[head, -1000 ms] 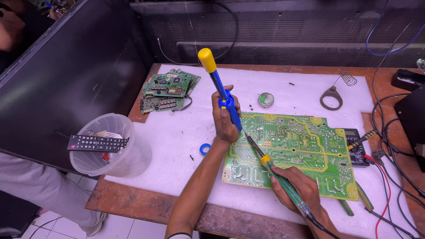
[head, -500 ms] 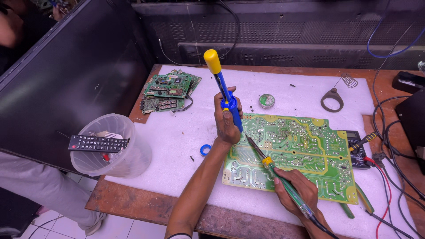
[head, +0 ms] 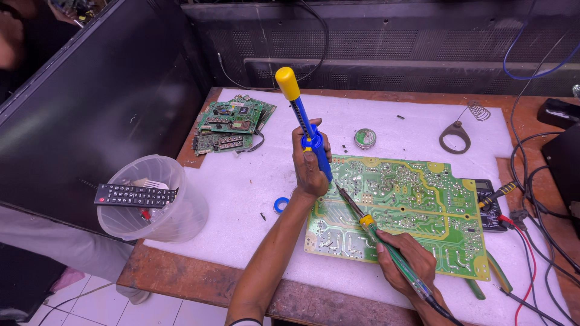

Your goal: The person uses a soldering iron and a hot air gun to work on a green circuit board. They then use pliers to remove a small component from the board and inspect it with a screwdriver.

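In the middle of the frame the left hand (head: 309, 166) is closed in a fist round the blue barrel of a desoldering pump (head: 304, 124), which stands nearly upright with its yellow plunger knob at the top and its tip down at the upper left corner of the large green circuit board (head: 411, 211). Lower right, the right hand (head: 406, 262) is wrapped round the green translucent handle of a soldering iron (head: 377, 238); the iron slants up to the left, its metal tip resting on the board just beside the pump's nozzle. The board lies flat, solder side up, on a white foam sheet (head: 254, 181) that covers the brown worktop (head: 181, 278).

To the upper left of the board sit two smaller green boards (head: 232, 124), stacked askew. A small round tin (head: 364, 138) lies just above the large board, and a blue ring of tape (head: 281, 205) lies near the left wrist. At the left edge of the frame a clear plastic tub (head: 154, 199) holds a black remote control (head: 136, 195) laid across its rim. Far right, a multimeter (head: 492, 205) with red and black leads sits partly under the board's edge, and a dark metal ring with a coiled spring (head: 454, 136) lies at the upper right
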